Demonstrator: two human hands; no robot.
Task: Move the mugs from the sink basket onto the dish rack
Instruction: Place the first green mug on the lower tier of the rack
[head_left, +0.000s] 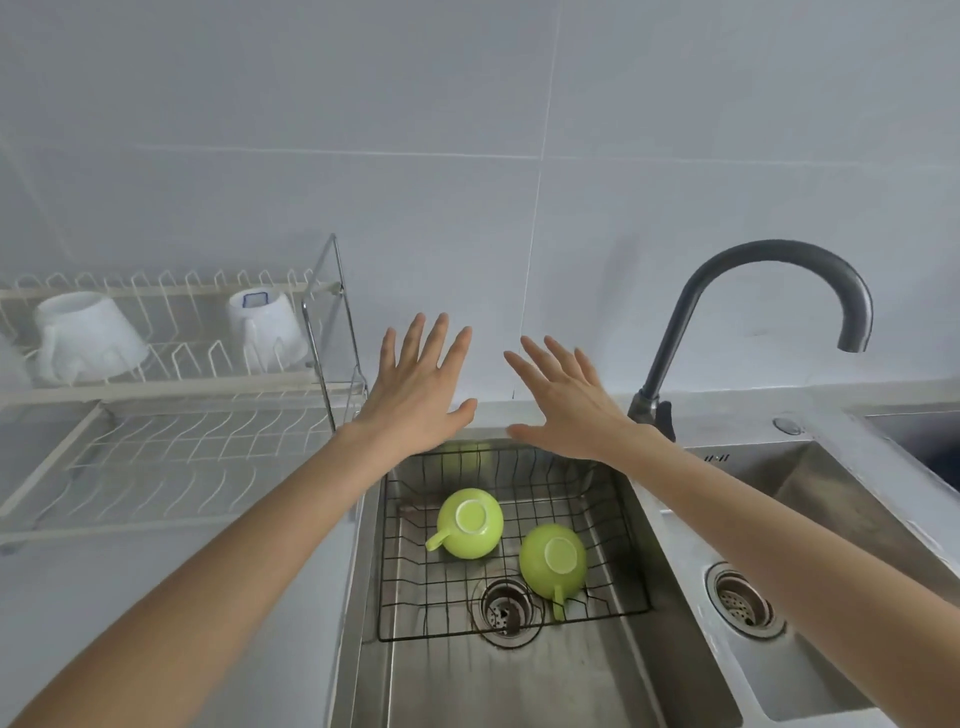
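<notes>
Two lime-green mugs lie upside down in the black wire sink basket (613, 499). One green mug (470, 524) is at the left with its handle pointing left; the other green mug (553, 561) is at the right, handle toward me. A white two-tier dish rack (171, 384) stands on the counter to the left. Its upper tier holds two upturned white mugs, one at the left (88, 335) and one at the right (267, 327). My left hand (415, 389) and my right hand (566, 400) hover flat above the basket's far edge, fingers spread, holding nothing.
The basket sits in a steel sink (467, 686) with a drain below it. A dark curved faucet (769, 291) rises at the right, beside a second basin (841, 519) with its own drain. The rack's lower tier (197, 457) holds nothing. A tiled wall is behind.
</notes>
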